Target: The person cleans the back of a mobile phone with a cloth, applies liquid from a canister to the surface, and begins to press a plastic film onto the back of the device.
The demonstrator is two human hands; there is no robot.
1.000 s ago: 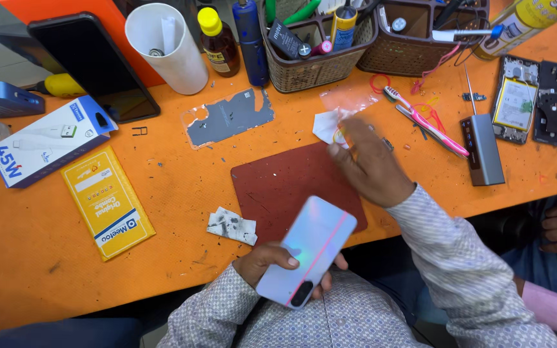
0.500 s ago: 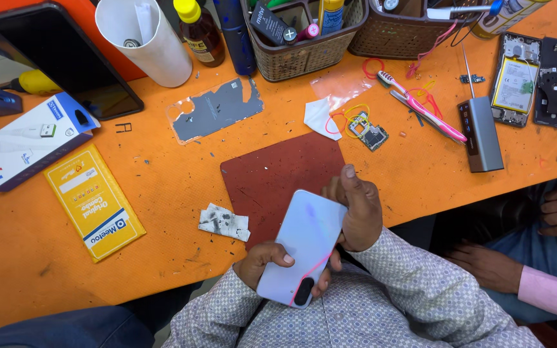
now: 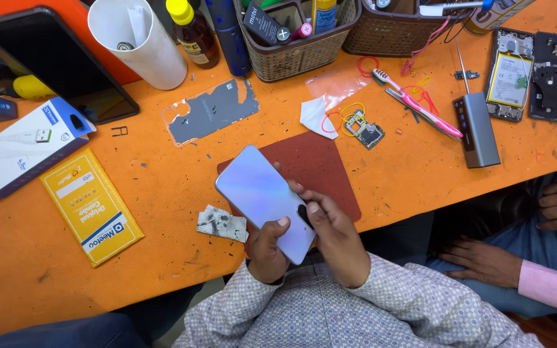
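Orange and littered with parts, the counter [image 3: 420,187] lies under a phone with an iridescent back [image 3: 262,196], held just above the edge of a dark red mat [image 3: 320,167]; the left hand [image 3: 267,251] is clamped around its lower end, and the right hand [image 3: 336,238] closes on its right edge by the dark camera spot. This looks like an inspection of the back cover, and the next move calls for a firm grip while turning it. Its screen side is hidden, and a crumpled grey scrap [image 3: 222,223] beside it is hard to identify.
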